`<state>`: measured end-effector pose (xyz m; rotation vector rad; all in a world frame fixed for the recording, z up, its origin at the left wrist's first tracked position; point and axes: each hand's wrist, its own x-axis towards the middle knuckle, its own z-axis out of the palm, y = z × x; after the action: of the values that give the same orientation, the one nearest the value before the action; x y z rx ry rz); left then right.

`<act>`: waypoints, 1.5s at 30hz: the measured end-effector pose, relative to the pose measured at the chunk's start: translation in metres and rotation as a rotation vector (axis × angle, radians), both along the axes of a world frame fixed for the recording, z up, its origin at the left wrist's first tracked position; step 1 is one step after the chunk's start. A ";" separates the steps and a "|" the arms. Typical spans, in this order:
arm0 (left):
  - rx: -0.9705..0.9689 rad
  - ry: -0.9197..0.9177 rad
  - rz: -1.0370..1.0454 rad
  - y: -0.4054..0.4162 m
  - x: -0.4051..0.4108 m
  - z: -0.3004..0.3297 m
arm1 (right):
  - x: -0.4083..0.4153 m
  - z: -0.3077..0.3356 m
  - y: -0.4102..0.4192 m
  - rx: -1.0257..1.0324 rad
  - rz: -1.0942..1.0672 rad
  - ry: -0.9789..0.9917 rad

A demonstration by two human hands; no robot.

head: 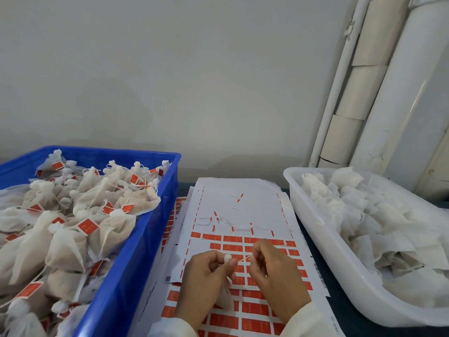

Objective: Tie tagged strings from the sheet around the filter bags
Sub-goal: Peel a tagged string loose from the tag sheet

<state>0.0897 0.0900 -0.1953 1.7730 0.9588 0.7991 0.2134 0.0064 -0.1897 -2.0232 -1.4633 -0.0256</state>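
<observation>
To the outside of my left hand sits the blue crate point(155, 222), smooth plastic, heaped with puckered, beige-filled filter bags already tied point(73, 215), each with a small red tag. Beyond my right hand stands a translucent white tub point(323, 242) of limp, crumpled untied bags point(364, 215). Under both hands lies the sheet point(243, 203), flat white paper with rows of red rectangular tags and thin loose strings. My left hand point(206, 271) curls around a filter bag point(224, 300), pinching its gathered white neck. My right hand point(272, 266) pinches the string point(244, 259), stretched taut between the two hands.
</observation>
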 end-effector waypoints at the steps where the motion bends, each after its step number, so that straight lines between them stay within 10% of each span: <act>1: 0.003 0.009 -0.011 0.000 -0.001 0.000 | 0.000 0.000 0.000 -0.001 0.005 -0.003; 23: -0.114 0.067 0.393 0.043 -0.028 0.003 | 0.000 -0.013 0.010 -0.247 0.053 0.153; 35: -0.245 0.090 0.376 0.045 -0.026 0.012 | -0.012 -0.011 0.019 -0.283 0.238 -0.658; 45: -0.321 -0.062 0.417 0.039 -0.031 0.018 | -0.005 -0.003 0.007 0.009 0.193 -0.652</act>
<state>0.0585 0.1289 -0.1773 1.2823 1.3561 0.8929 0.2085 0.0130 -0.1927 -1.9451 -2.0335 -0.6625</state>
